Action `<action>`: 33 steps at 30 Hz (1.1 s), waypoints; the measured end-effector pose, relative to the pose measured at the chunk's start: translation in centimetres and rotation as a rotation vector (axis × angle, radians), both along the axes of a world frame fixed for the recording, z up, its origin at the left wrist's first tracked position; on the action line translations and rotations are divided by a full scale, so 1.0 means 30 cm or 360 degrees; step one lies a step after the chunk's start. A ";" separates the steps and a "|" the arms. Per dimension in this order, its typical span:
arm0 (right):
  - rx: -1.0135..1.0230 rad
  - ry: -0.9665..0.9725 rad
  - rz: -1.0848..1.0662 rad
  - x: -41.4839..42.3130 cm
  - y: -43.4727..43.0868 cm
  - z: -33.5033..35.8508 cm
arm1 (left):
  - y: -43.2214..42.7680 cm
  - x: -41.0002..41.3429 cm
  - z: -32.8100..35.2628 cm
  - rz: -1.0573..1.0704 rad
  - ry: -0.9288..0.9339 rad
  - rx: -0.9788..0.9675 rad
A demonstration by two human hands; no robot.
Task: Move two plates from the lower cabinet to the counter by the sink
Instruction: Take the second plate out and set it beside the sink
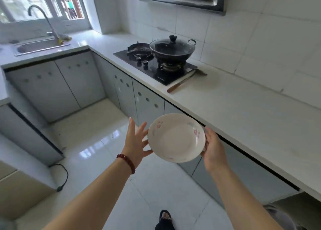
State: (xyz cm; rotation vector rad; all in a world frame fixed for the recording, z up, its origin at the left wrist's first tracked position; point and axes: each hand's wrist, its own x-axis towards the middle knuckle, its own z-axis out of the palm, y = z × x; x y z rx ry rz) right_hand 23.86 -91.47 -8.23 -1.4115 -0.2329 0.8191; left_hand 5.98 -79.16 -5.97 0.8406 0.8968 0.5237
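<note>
A white plate (pixel 176 137) with small pink flowers hangs in the air above the floor, in front of the lower cabinets (pixel 149 101). My right hand (pixel 212 149) grips its right rim. My left hand (pixel 137 141) is at the plate's left edge with its fingers spread and straight, the thumb under the rim. The sink (pixel 41 46) with its tall faucet (pixel 43 19) lies far off at the upper left, under the window. The white counter (pixel 234 108) runs along the right side. No second plate shows.
A black gas stove (pixel 154 66) carries a lidded wok (pixel 172 49). A knife (pixel 184 83) lies on the counter beside the stove. The cabinet doors are closed. A black cord (pixel 62 177) trails on the glossy tiled floor at the left. My foot (pixel 165 219) is at the bottom.
</note>
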 end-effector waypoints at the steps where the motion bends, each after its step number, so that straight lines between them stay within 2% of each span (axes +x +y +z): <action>1: -0.0017 -0.0009 0.0041 0.007 0.068 0.000 | 0.051 0.003 0.001 0.0032 0.0011 0.0032; 4: -0.0031 -0.0005 0.0127 0.032 0.261 0.004 | 0.195 0.024 0.010 0.0134 0.0062 0.0110; 15: 0.0059 0.0026 0.0499 0.078 0.870 0.035 | 0.645 0.005 0.047 0.0650 0.0017 0.0074; 25: 0.0129 -0.0019 0.0657 -0.119 1.526 0.055 | 1.205 -0.207 0.035 0.0958 -0.0103 0.0117; 33: 0.0187 -0.0053 0.0752 -0.303 2.101 0.134 | 1.748 -0.413 0.113 0.0979 -0.0122 0.0253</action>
